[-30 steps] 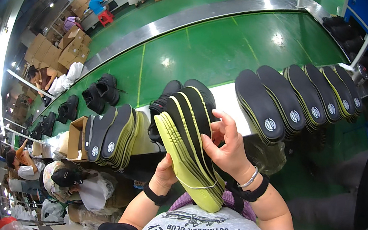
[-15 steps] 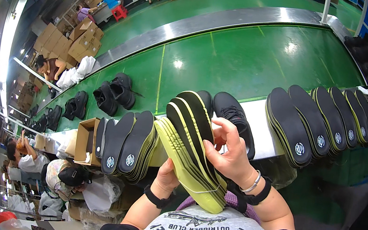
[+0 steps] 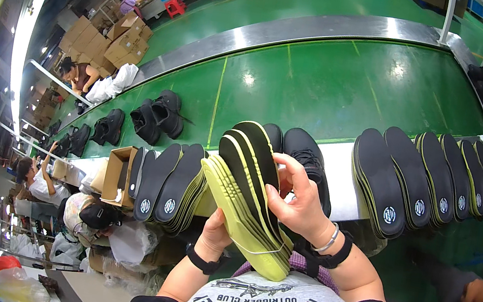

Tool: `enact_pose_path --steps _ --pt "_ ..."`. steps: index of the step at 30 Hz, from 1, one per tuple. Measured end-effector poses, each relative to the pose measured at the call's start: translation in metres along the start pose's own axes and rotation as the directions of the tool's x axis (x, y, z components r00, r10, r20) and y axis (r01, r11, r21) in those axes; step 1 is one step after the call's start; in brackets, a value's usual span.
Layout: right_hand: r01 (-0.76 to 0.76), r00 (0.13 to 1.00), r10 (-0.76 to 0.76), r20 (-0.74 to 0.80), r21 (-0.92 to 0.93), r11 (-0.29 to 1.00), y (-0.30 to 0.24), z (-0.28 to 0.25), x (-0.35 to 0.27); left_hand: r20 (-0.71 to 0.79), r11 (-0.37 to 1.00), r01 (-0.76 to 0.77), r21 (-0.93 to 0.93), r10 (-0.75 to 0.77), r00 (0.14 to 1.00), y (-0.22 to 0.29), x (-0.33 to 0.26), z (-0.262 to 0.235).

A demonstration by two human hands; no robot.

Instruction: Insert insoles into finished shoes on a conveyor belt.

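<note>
A thick stack of insoles (image 3: 234, 205), yellow-green below and black on top, is held up tilted in front of my chest. A thin band loops around its lower end, and the upper ends fan apart. My left hand (image 3: 215, 234) grips the stack from its left side, its fingers mostly hidden behind. On the right edge, my right hand (image 3: 301, 207) pinches the black insoles between thumb and fingers. Just beyond the stack sits a pair of black shoes (image 3: 306, 154), partly covered by the stack and my right hand.
Stacks of black insoles stand on the right (image 3: 385, 183) and left (image 3: 181, 186) of the bench edge. An open cardboard box (image 3: 117, 177) is at the left. Several black shoes (image 3: 160, 116) rest on the green surface (image 3: 301, 79). Co-workers sit farther left.
The whole view has shifted slightly, moving the background right and down. Both hands keep almost the same hold on the insole stack.
</note>
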State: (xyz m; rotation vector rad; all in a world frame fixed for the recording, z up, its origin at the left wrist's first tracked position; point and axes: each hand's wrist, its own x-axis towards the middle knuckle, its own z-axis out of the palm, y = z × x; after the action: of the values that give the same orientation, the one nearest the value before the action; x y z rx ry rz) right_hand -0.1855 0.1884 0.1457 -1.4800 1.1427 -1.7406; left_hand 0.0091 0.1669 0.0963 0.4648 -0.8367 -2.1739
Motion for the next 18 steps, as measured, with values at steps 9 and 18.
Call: enact_pose_path --steps 9,18 --pt "-0.209 0.978 0.203 0.047 0.231 0.950 0.009 -0.013 -0.005 -0.107 1.000 -0.008 0.016 0.010 0.994 -0.010 0.001 0.009" --pt "-0.334 0.930 0.353 0.096 -0.171 0.927 0.024 -0.011 -0.018 -0.179 0.972 -0.114 0.203 0.151 0.972 -0.006 0.005 0.034"
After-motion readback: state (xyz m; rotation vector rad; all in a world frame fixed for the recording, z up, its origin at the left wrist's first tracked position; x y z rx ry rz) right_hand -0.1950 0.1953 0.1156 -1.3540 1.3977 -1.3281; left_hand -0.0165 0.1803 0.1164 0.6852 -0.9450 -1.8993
